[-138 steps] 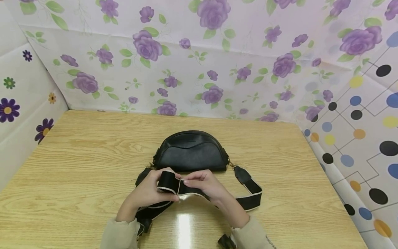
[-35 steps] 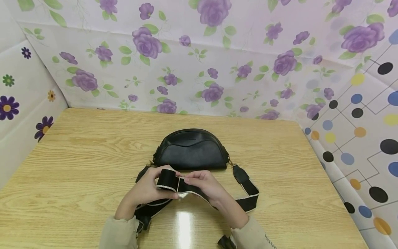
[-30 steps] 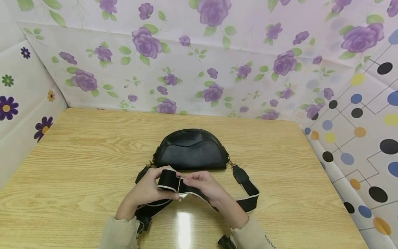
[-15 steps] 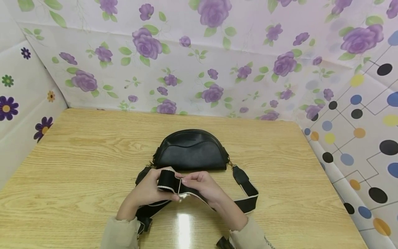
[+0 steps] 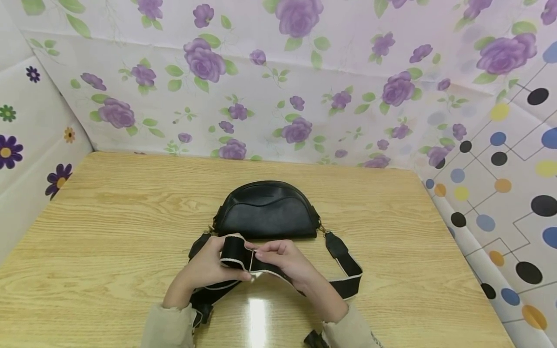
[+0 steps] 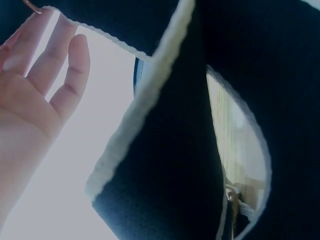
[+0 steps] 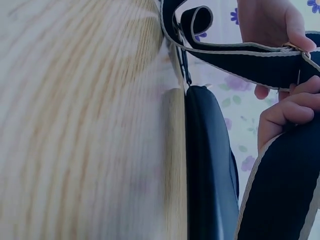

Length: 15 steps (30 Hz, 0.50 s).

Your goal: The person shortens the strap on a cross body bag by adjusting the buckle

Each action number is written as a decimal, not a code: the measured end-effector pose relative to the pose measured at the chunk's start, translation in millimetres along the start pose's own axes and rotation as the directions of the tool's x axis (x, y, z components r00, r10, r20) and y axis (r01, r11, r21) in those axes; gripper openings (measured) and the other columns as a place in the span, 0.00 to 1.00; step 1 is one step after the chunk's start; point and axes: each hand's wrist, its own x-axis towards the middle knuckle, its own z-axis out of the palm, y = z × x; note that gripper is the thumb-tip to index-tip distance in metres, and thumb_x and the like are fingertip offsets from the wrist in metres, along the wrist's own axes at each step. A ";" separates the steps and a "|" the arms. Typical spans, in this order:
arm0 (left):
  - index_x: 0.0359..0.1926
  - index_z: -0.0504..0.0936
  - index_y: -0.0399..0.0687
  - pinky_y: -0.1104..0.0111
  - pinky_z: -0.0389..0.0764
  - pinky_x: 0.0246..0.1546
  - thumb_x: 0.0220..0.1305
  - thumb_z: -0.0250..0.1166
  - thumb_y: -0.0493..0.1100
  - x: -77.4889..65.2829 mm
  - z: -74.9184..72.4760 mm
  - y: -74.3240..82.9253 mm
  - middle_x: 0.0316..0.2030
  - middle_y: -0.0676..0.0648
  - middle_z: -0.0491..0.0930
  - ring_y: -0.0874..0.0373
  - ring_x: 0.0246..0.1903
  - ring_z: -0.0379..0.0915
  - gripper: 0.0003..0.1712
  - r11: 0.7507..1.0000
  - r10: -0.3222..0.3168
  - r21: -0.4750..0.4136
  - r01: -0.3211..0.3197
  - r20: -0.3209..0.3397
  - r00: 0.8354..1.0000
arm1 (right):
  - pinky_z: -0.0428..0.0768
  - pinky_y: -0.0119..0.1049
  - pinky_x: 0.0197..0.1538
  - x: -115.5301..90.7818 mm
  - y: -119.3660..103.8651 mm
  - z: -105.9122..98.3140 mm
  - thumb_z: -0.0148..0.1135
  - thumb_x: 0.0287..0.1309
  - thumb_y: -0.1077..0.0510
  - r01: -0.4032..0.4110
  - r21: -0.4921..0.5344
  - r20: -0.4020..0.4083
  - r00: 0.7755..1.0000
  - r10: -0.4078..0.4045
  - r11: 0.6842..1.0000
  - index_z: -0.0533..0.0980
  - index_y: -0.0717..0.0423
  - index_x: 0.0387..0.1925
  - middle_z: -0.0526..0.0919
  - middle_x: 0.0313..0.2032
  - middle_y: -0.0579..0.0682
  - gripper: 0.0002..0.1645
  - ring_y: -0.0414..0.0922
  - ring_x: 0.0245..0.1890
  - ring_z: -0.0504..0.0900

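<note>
A black half-moon bag [image 5: 267, 212] lies on the table, with its wide black, white-edged strap [image 5: 235, 252] clipped on at both ends. My left hand [image 5: 204, 265] grips the strap beside a thin metal slider buckle [image 5: 251, 261], thumb below and fingers above. A loop of webbing curls up within that hand. Just right of the slider, my right hand [image 5: 289, 265] pinches the strap between thumb and fingers. In the right wrist view the slider [image 7: 295, 48] sits by the left thumb. Webbing [image 6: 155, 165] fills much of the left wrist view, hiding the left fingers.
The strap's right side [image 5: 348, 280] bends across the wooden table [image 5: 130, 203]. A dark piece [image 5: 315, 338] lies by the right sleeve, another dark part [image 5: 202, 311] by the left sleeve. Flowered sheeting [image 5: 261, 96] stands behind; a dotted sheet [image 5: 500, 208] borders the right.
The strap's right bend has drawn slightly left since the oldest frame. Both hands keep nearly the same hold and place; the bag has not moved.
</note>
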 end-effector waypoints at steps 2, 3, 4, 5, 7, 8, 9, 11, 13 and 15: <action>0.38 0.79 0.33 0.67 0.74 0.36 0.33 0.75 0.30 -0.6 -0.3 -2.4 0.32 0.46 0.80 0.59 0.33 0.75 0.24 1.000 0.002 -0.007 -0.002 -0.002 1.000 | 0.74 0.31 0.44 -0.2 -0.2 -1.1 0.55 0.55 0.70 0.009 0.003 0.009 1.000 -0.009 1.000 0.79 0.57 0.29 0.72 0.52 0.62 0.08 0.51 0.53 0.71; 0.38 0.79 0.33 0.67 0.74 0.36 0.33 0.75 0.30 -1.1 -0.2 -4.6 0.32 0.46 0.80 0.59 0.33 0.75 0.24 1.000 0.001 -0.011 -0.001 -0.003 1.000 | 0.73 0.31 0.45 -0.3 -0.4 -1.6 0.55 0.55 0.70 0.016 0.005 0.017 1.000 -0.016 1.000 0.79 0.57 0.30 0.72 0.52 0.62 0.09 0.51 0.53 0.70; 0.38 0.79 0.34 0.67 0.74 0.36 0.33 0.75 0.30 -1.7 -0.1 -7.9 0.32 0.46 0.80 0.59 0.33 0.75 0.24 1.000 0.000 -0.015 0.000 -0.003 1.000 | 0.73 0.32 0.46 -0.6 -0.6 -2.1 0.55 0.55 0.70 0.022 0.005 0.023 0.999 -0.022 1.000 0.79 0.57 0.31 0.72 0.51 0.62 0.09 0.51 0.54 0.70; 0.39 0.79 0.34 0.67 0.74 0.36 0.34 0.75 0.31 -2.3 0.0 -11.1 0.32 0.47 0.80 0.59 0.34 0.76 0.25 1.000 -0.001 -0.018 0.001 -0.004 1.000 | 0.73 0.32 0.46 -0.8 -0.9 -2.5 0.55 0.55 0.70 0.024 0.010 0.026 0.999 -0.024 1.000 0.79 0.57 0.31 0.72 0.51 0.61 0.09 0.52 0.54 0.70; 0.40 0.79 0.36 0.67 0.74 0.37 0.34 0.75 0.32 -3.8 0.0 -18.0 0.34 0.47 0.80 0.59 0.35 0.76 0.25 1.000 -0.002 -0.024 0.002 -0.006 1.000 | 0.73 0.33 0.47 -1.3 -1.2 -3.6 0.55 0.55 0.70 0.028 0.015 0.036 0.999 -0.029 0.999 0.79 0.56 0.31 0.73 0.51 0.61 0.09 0.51 0.54 0.70; 0.40 0.79 0.37 0.67 0.74 0.37 0.34 0.76 0.33 -4.4 0.1 -21.2 0.34 0.48 0.80 0.59 0.35 0.76 0.26 1.000 -0.002 -0.028 0.002 -0.006 1.000 | 0.73 0.33 0.46 -1.5 -1.2 -4.4 0.55 0.55 0.70 0.030 0.011 0.031 0.999 -0.030 0.999 0.79 0.56 0.31 0.74 0.50 0.61 0.09 0.51 0.52 0.71; 0.41 0.79 0.38 0.67 0.74 0.37 0.34 0.76 0.34 -5.0 0.1 -24.1 0.35 0.48 0.80 0.59 0.35 0.76 0.26 1.000 -0.004 -0.031 0.004 -0.008 1.000 | 0.74 0.33 0.45 -1.8 -1.2 -5.3 0.55 0.54 0.69 0.028 0.007 0.025 0.999 -0.028 1.000 0.79 0.56 0.31 0.75 0.48 0.60 0.09 0.50 0.51 0.73; 0.41 0.79 0.40 0.68 0.74 0.38 0.35 0.76 0.35 -5.6 -0.4 -27.1 0.36 0.49 0.80 0.59 0.36 0.76 0.26 0.999 -0.001 -0.033 0.001 -0.012 1.000 | 0.75 0.33 0.43 -2.6 -0.9 -7.4 0.56 0.54 0.69 0.021 0.000 0.004 1.000 -0.021 1.000 0.79 0.56 0.30 0.79 0.43 0.58 0.09 0.48 0.46 0.76; 0.42 0.79 0.40 0.68 0.74 0.38 0.36 0.76 0.36 -5.9 -0.9 -28.2 0.36 0.49 0.80 0.59 0.36 0.76 0.26 0.999 0.005 -0.035 -0.006 -0.013 1.000 | 0.76 0.31 0.40 -3.7 -0.6 -10.1 0.56 0.53 0.69 0.018 -0.028 -0.023 1.000 -0.019 0.999 0.79 0.56 0.30 0.81 0.37 0.55 0.08 0.44 0.40 0.79; 0.42 0.79 0.41 0.67 0.74 0.38 0.36 0.76 0.37 -6.0 -1.0 -28.4 0.36 0.49 0.80 0.58 0.36 0.76 0.26 0.999 0.011 -0.036 -0.011 -0.012 1.000 | 0.76 0.29 0.37 -4.9 -0.7 -12.5 0.57 0.52 0.70 0.015 -0.065 -0.049 0.999 -0.018 0.998 0.79 0.57 0.30 0.82 0.32 0.50 0.08 0.41 0.34 0.79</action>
